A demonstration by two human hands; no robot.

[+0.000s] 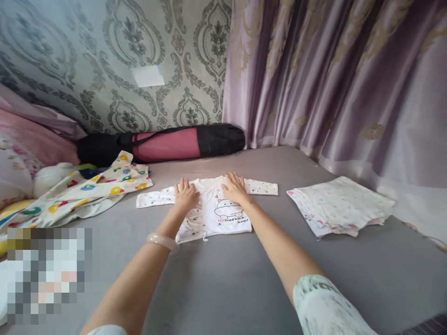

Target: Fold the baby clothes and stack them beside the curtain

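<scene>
A small white baby shirt (216, 223) lies spread on the grey sheet, both sleeves stretched out sideways. Its front carries a cartoon face with lettering, and the sleeves have tiny coloured prints. My left hand (187, 194) rests flat on the shirt near the left shoulder, fingers spread. On the other shoulder lies my right hand (235, 187), also flat with its fingers apart. Neither hand grips the cloth. A tie string hangs at the lower hem.
To the right sits a pile of folded baby clothes (342, 204). Colourful printed clothes (104, 186) lie heaped at the left, by a white plush thing (52, 176). A long pink and black bag (167, 143) lies along the wall. Purple curtains (296, 70) hang at the right.
</scene>
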